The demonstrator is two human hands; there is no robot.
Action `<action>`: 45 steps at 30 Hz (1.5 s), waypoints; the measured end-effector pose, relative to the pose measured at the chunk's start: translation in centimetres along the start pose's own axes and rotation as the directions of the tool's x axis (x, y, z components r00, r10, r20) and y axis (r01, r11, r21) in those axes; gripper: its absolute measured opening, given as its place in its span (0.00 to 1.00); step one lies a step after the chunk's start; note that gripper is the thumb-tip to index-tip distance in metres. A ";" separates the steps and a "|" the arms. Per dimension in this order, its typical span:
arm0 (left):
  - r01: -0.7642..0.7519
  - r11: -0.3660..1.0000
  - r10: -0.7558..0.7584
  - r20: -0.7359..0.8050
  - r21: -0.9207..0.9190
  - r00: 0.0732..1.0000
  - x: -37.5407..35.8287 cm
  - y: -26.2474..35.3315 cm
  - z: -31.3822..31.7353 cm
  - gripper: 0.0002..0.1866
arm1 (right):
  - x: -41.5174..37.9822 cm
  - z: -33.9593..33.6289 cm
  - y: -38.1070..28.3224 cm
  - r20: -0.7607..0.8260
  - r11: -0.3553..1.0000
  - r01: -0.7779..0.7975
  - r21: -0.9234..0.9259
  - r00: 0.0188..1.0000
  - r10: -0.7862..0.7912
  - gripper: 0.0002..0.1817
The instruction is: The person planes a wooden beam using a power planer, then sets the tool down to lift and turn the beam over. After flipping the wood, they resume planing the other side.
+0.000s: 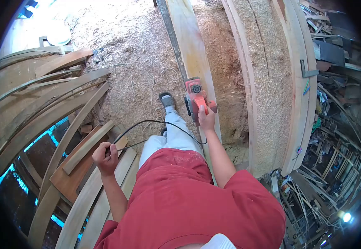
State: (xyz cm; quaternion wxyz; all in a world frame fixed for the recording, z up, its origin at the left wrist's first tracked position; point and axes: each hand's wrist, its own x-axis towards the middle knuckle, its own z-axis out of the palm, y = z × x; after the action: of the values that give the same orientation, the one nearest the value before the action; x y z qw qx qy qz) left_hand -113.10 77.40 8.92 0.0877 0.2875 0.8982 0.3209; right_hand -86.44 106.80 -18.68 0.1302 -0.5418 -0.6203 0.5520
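Observation:
My right hand [206,118] is wrapped round the handle of a red electric planer [194,96]. The planer rests on a long pale wooden board [193,45] that runs away from me. Off to the left, my left hand [106,157] is closed round a black power cord [147,121]. The cord loops across in front of my legs toward the planer's rear. Where its end joins the tool is hidden near my right arm.
Wood shavings [126,37] cover the ground. Stacked boards [77,99] lie at left. On the right stand long planks [298,95] with a metal square [309,73] on top, and beyond them a heap of scrap wood [338,157]. My foot [167,99] is beside the board.

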 end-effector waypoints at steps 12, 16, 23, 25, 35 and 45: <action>-0.013 1.000 0.012 -0.032 -0.027 0.999 6.7 -0.2 0.1 0.09 | 5.1 2.3 -4.4 -0.029 0.999 0.048 -0.003 0.998 -0.048 0.30; -0.021 1.000 0.020 -0.045 -0.015 0.999 9.3 -0.1 0.0 0.09 | 6.8 3.1 -6.6 -0.058 0.994 0.088 -0.070 0.994 -0.092 0.30; -0.011 1.000 0.011 -0.002 -0.012 1.000 13.7 -1.0 0.2 0.10 | 10.3 4.9 -10.3 -0.062 0.993 0.083 -0.080 0.994 -0.088 0.30; -0.020 1.000 0.020 -0.002 -0.017 1.000 15.4 -1.7 0.5 0.10 | 11.4 5.2 -11.7 -0.039 0.994 0.036 -0.100 0.998 -0.040 0.28; -0.049 0.998 0.050 0.039 -0.027 0.998 27.5 -2.3 1.2 0.09 | 15.4 7.9 -14.5 -0.047 0.998 0.056 0.030 0.997 -0.054 0.27; -0.046 0.997 0.050 0.082 -0.060 0.995 37.1 -3.9 1.0 0.08 | 23.3 12.1 -19.0 -0.048 0.998 0.018 0.053 0.999 -0.016 0.24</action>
State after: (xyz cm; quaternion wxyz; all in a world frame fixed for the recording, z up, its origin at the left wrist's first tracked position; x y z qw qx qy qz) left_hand -144.94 96.70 6.72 0.1258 0.3195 0.8768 0.3366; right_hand -114.54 122.95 -17.46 0.1639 -0.5458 -0.6068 0.5541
